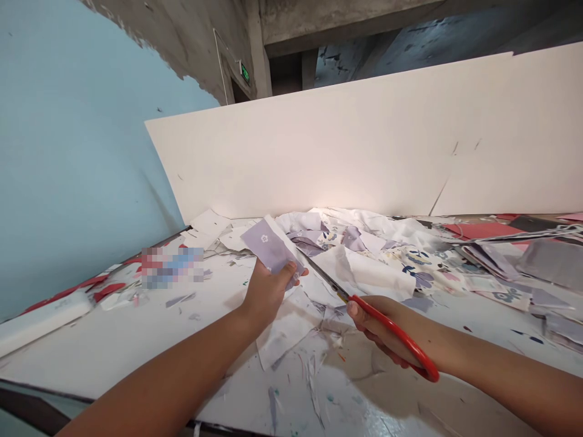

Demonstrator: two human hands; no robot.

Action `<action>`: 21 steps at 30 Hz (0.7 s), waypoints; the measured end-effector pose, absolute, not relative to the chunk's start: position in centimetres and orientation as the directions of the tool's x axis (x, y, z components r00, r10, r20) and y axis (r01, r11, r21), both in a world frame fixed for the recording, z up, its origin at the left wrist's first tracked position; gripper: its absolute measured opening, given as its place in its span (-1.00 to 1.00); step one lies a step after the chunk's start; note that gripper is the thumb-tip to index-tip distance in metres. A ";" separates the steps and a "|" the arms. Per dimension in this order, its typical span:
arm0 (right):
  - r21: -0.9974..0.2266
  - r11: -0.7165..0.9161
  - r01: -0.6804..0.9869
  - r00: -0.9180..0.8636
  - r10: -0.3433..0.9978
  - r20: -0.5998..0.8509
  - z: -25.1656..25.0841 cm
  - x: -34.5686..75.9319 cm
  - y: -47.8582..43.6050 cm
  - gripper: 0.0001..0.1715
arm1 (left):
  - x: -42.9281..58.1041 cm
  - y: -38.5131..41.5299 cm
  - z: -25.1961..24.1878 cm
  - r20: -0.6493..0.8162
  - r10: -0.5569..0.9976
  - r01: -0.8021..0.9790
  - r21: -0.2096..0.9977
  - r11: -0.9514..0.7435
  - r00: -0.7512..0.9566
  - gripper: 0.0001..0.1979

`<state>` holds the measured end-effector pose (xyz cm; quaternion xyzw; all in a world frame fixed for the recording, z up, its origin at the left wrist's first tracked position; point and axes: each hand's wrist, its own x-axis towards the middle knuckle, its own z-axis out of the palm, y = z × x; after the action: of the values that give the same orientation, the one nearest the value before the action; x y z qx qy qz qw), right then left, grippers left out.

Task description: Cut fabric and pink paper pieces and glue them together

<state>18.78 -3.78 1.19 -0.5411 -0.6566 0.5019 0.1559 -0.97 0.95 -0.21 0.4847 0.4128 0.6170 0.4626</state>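
My left hand [268,288] pinches a lilac fabric piece [268,244] with a small white flower print and a pale edge. It is held up over the scraps, tilted. In my right hand [387,328] are scissors with red handles [401,337], their blades [324,274] pointing up and left at the right edge of the lilac piece. Whether the blades touch the cloth I cannot tell. Below my hands lies a white cloth piece [289,331]. Behind the blades spreads a pile of white, lilac and flower-printed scraps [364,261].
A white board [341,145] stands upright behind the table [218,370], with a blue wall [82,152] at left. Red pieces [483,230] and folded grey-lilac cloth [551,264] lie at right. A long white box-like object [45,321] sits at the left edge. Thin offcuts litter the front.
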 end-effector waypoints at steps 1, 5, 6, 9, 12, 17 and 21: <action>-0.838 -0.057 0.542 -0.395 0.864 -0.314 1.3 18.9 -3.8 -0.41 | -1.0 0.9 -0.2 0.215 0.971 -0.170 0.958 -0.230 -0.101 -0.63; -0.832 0.100 0.545 -0.493 0.841 -0.222 1.0 19.4 -3.9 -0.44 | -1.0 0.8 -0.1 0.210 0.973 -0.173 0.959 -0.224 -0.094 -0.63; -0.828 0.120 0.548 -0.502 0.839 -0.211 0.8 19.4 -3.8 -0.44 | -1.0 0.8 -0.1 0.208 0.974 -0.177 0.959 -0.221 -0.092 -0.64; -0.838 0.115 0.533 -0.490 0.849 -0.196 0.0 19.6 -3.7 -0.42 | -0.9 0.7 -0.1 0.203 0.976 -0.188 0.958 -0.214 -0.079 -0.65; -0.864 0.073 0.498 -0.480 0.853 -0.205 -0.6 19.7 -3.4 -0.40 | -0.9 0.6 -0.1 0.204 0.977 -0.184 0.960 -0.211 -0.056 -0.66; -0.889 0.020 0.457 -0.487 0.843 -0.231 -0.7 19.7 -3.3 -0.40 | -1.0 0.4 0.0 0.193 0.981 -0.172 0.966 -0.195 -0.027 -0.65; -0.889 0.011 0.458 -0.472 0.850 -0.233 -0.7 19.7 -3.3 -0.39 | -0.8 0.2 0.0 0.187 0.982 -0.175 0.967 -0.186 -0.012 -0.63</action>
<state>19.66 -3.33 -0.69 -0.4773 -0.6850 0.5165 0.1901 -0.84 0.20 -0.01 0.4998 0.4037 0.5858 0.4941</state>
